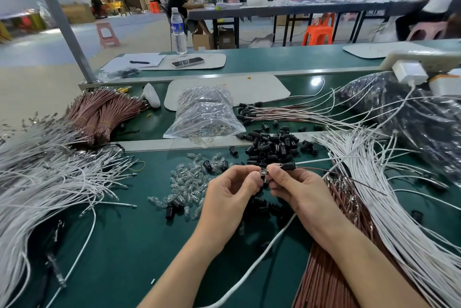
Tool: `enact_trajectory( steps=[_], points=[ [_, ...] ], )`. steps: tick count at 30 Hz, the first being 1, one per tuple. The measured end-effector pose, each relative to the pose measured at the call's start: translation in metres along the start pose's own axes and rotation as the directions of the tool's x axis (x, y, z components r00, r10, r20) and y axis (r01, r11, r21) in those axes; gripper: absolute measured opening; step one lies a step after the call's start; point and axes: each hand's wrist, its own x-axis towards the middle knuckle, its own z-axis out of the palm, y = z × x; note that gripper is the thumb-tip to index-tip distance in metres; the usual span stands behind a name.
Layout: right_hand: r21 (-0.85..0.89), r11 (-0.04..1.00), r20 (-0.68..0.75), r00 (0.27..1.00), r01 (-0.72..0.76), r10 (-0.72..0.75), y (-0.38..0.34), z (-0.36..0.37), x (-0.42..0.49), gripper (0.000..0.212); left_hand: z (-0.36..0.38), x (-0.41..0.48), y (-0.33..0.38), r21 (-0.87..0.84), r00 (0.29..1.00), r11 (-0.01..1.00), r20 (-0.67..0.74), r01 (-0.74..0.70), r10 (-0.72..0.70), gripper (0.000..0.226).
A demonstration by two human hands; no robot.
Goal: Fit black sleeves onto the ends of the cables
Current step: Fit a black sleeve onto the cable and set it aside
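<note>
My right hand [293, 189] pinches a black sleeve [288, 166] that sits on the ends of a white cable [326, 160] and a brown cable [349, 178] running off to the right. My left hand [232, 191] holds a small clear bulb [264, 172] at the sleeve's left mouth, fingertips touching those of the right hand. A heap of loose black sleeves [272, 146] lies just beyond my hands. Small clear bulbs [189, 184] are scattered on the green table to the left.
White cable bundles fan out at the left [50, 183] and right [389, 208]. Brown cable bundles lie at back left [99, 115] and under my right forearm [331, 270]. A clear bag of bulbs [207, 113], a dark bag [411, 118] and finished cables [287, 113] sit behind.
</note>
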Motion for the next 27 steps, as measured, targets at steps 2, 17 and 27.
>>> enact_trajectory(
  steps=[2, 17, 27],
  points=[
    [0.000, 1.000, -0.004, 1.000, -0.001, 0.001, -0.0002, 0.0004, -0.0005, 0.034, -0.0001, -0.0004, 0.0002, -0.004, 1.000, 1.000, 0.002, -0.002, 0.002, 0.011],
    [0.025, 0.999, -0.005, 1.000, -0.021, 0.021, 0.0026, -0.0001, -0.0006, 0.033, 0.0018, -0.0041, 0.0019, 0.038, 0.999, 0.999, -0.049, -0.020, 0.022, 0.009],
    [0.127, 0.991, 0.000, 0.999, -0.052, 0.052, 0.0045, 0.0019, 0.0006, 0.029, 0.0053, -0.0043, 0.0029, 0.008, 0.997, 1.000, -0.071, -0.012, 0.012, 0.008]
  ],
)
